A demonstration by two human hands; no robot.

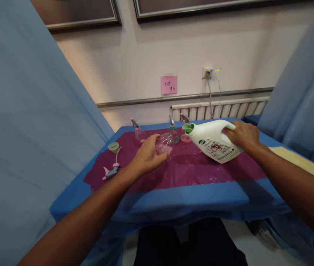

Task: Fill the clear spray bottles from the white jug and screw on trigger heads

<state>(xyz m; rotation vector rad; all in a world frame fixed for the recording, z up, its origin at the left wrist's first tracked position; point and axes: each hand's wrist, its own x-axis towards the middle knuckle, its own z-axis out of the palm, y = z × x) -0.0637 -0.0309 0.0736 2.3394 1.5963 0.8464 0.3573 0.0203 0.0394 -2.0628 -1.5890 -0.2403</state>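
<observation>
My left hand [148,155] is closed around the lower part of a clear spray bottle body [167,140] with its trigger head off. The bottle leans to the right, and my fingers hide part of it. With my right hand [244,133] I grip the handle of a white detergent jug [214,140]. The jug is tilted, its green spout [188,128] pointing left, apart from the bottle in my left hand. On the left of the maroon sheet lies a loose grey and pink trigger head [112,171] with its tube, near a pale green cap [113,147].
Behind my hands stand three spray bottles with heads on: one at left [139,135], a bluish one [176,137] and a pink one [186,138]. A maroon sheet [184,177] covers the blue table [159,199]. Yellow cloth [297,160] lies at right. Blue curtains [35,111] flank both sides.
</observation>
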